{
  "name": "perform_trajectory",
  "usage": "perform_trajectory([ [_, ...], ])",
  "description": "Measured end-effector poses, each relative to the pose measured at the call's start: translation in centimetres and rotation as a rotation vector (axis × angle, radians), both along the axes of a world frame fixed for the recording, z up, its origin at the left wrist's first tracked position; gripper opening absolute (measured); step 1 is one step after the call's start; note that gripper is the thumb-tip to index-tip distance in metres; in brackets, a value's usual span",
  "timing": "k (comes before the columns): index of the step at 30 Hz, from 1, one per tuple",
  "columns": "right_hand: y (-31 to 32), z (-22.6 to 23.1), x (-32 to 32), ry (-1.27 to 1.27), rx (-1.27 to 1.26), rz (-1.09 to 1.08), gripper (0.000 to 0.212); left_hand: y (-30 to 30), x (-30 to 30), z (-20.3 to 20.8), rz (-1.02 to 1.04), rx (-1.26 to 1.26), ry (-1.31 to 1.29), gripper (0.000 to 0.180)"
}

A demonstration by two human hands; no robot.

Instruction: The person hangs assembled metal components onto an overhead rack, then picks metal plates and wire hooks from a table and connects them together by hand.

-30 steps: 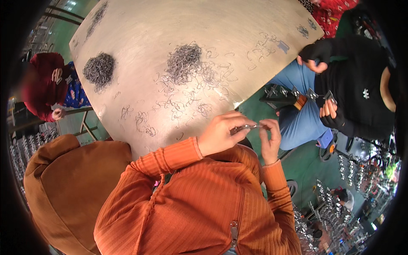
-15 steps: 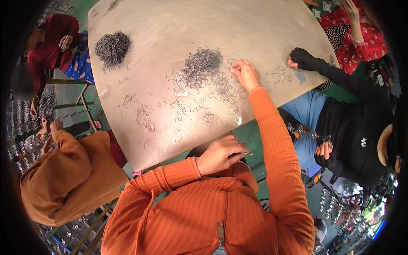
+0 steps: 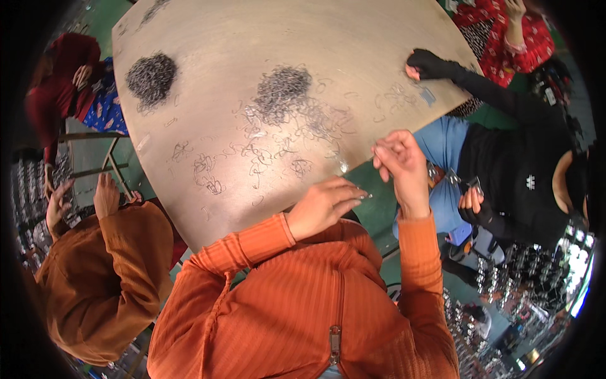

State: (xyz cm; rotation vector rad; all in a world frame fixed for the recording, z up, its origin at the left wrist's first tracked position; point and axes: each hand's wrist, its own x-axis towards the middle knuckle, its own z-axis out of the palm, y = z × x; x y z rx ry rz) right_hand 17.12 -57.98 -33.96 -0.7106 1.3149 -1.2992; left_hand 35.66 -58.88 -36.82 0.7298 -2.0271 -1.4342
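Observation:
Just past the near edge of the table, my left hand pinches a small shiny piece between thumb and fingers; its exact kind is too small to tell. My right hand is raised to the right of it, off the table edge, with thumb and fingertips drawn together. Whatever is between those fingertips cannot be made out. Beyond my hands, a dark heap of small curved wire pieces lies on the table, and loose wire pieces are scattered on its near side. A small clear packet lies at the table edge.
A second wire heap lies at the far left. On the right, a co-worker in black reaches a sleeved hand over the table. A co-worker in brown sits at left. Others sit farther off.
My right hand has drawn back from the loose wire pieces by the heap to the table's edge, close to my left hand. The left hand stays nearly in place. The brown-sleeved co-worker's hands have moved.

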Motion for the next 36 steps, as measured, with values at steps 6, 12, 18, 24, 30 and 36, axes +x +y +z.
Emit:
perform_trajectory([
  [6,6.7,1.3,1.9,-0.112,0.019,-0.206,0.017,-1.0,-1.1,0.8,0.006,-0.029,0.004,0.017],
  [12,7.2,0.3,2.2,-0.149,0.064,-0.354,0.014,-1.8,-2.3,0.6,-0.023,-0.071,-0.003,0.018],
  [18,6.2,0.8,1.9,-0.144,0.076,-0.408,0.013,-3.0,-3.1,0.2,-0.063,-0.132,0.006,0.018],
  [24,5.1,0.6,2.0,-0.047,0.155,-0.487,0.014,-4.4,-3.5,-0.6,-0.120,-0.134,0.038,0.018],
  [30,4.6,0.0,1.6,-0.052,0.156,-0.507,0.014,-4.8,-3.9,-1.6,-0.181,-0.119,0.025,0.017],
  [36,4.7,-0.7,3.2,0.229,-0.043,-0.460,0.015,-8.2,-4.0,-1.7,-0.242,-0.129,0.059,0.020],
])
